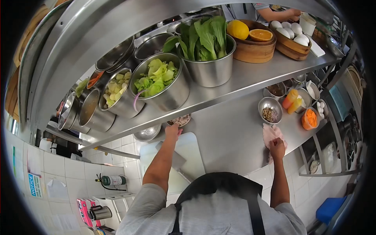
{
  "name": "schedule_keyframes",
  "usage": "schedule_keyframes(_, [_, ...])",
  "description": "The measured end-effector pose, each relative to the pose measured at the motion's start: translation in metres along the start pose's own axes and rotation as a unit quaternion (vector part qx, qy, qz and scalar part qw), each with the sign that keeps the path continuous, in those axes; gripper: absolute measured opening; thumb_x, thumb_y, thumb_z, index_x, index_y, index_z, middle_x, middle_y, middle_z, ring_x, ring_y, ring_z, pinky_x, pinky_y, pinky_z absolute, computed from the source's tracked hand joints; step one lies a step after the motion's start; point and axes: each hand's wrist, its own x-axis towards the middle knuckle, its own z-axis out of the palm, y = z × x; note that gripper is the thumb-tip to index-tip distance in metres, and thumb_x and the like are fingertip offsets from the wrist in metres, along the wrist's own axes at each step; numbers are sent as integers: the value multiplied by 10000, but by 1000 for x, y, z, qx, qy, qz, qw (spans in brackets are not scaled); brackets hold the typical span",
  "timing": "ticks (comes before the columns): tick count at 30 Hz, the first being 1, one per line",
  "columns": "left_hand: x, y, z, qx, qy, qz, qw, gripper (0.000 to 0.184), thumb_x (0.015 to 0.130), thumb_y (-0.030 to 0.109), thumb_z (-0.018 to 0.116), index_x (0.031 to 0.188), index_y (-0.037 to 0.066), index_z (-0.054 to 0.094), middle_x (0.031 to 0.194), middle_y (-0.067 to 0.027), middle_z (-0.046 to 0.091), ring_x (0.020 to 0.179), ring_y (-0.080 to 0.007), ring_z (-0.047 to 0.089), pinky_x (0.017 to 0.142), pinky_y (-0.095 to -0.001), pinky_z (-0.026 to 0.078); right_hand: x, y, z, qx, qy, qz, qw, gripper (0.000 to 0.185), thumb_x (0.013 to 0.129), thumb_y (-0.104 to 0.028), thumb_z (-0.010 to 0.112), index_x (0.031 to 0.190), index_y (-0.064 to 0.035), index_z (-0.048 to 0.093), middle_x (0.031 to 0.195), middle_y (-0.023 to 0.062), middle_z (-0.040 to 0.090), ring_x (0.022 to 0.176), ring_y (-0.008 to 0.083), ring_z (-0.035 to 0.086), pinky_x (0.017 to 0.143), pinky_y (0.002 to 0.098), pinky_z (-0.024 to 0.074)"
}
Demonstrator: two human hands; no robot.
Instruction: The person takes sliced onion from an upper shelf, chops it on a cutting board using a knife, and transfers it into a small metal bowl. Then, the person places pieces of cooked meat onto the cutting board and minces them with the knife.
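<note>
My left hand (pixel 172 132) is at the near rim of a metal bowl (pixel 188 121) with chopped pale pieces (pixel 181 120) in it, partly under the shelf edge. Its fingers are curled at the rim. My right hand (pixel 277 148) is closed on a pale pinkish cloth (pixel 270 134) lying near the counter's front edge. A broad-bladed cleaver (pixel 172 158) lies on the white cutting board (pixel 192 147), below my left forearm. Just beyond the cloth stands a metal bowl (pixel 265 103) of chopped bits in separate heaps.
The raised steel shelf (pixel 250 74) holds pots of greens (pixel 213 41), lettuce (pixel 156 76) and cut pieces (pixel 116 87), plus baskets of citrus (pixel 254 51) and eggs (pixel 290 31). Sauce bottles (pixel 290 100) and an orange-filled tub (pixel 309 118) stand right. A co-worker's arm (pixel 276 15) shows beyond.
</note>
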Motion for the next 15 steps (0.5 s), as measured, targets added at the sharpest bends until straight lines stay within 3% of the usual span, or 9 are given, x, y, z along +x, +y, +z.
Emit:
schedule_keyframes(3, [-23, -5, 14, 39, -24, 98, 994, 260, 899, 85, 686, 1126, -28, 635, 894, -127, 677, 665, -256, 727, 488, -341, 539, 0, -5, -1, -39, -7, 6, 999, 263, 889, -292, 763, 967, -42, 737, 981, 162, 770, 919, 366, 753, 788, 495, 592])
schedule_keyframes(6, [-29, -18, 29, 116, -134, 138, 974, 193, 865, 80, 697, 1007, -29, 627, 760, -87, 649, 593, -222, 696, 445, -342, 491, 7, -1, 8, -49, 6, -4, 999, 275, 878, -315, 751, 963, -53, 740, 982, 168, 775, 921, 373, 755, 788, 496, 591])
schedule_keyframes(10, [-93, -43, 61, 211, -219, 61, 951, 172, 871, 105, 716, 935, 27, 577, 775, -91, 664, 590, -215, 703, 430, -333, 434, 10, -1, 1, -62, -7, -8, 998, 271, 862, -323, 732, 958, -71, 751, 917, 188, 780, 886, 385, 764, 793, 505, 590])
schedule_keyframes(13, [-140, -84, 67, 202, -283, -54, 936, 150, 906, 81, 672, 1005, 50, 563, 862, -97, 694, 649, -208, 745, 438, -287, 376, 9, -5, -6, -50, -37, -12, 998, 277, 861, -317, 737, 946, -53, 748, 915, 184, 785, 891, 392, 764, 808, 506, 588])
schedule_keyframes(14, [-156, -95, 65, 201, -296, -66, 932, 162, 910, 86, 678, 1020, 56, 563, 876, -92, 698, 660, -201, 745, 449, -281, 373, 13, 1, -7, -27, -72, -20, 997, 310, 854, -322, 767, 977, -38, 740, 932, 206, 776, 936, 393, 761, 845, 502, 585])
schedule_keyframes(15, [-171, -105, 61, 198, -308, -76, 928, 173, 913, 91, 683, 1035, 62, 563, 890, -87, 701, 670, -195, 745, 461, -275, 371, 12, 3, -10, -42, -101, -43, 993, 404, 858, -323, 797, 1130, -32, 731, 1096, 238, 761, 1010, 405, 747, 899, 490, 587])
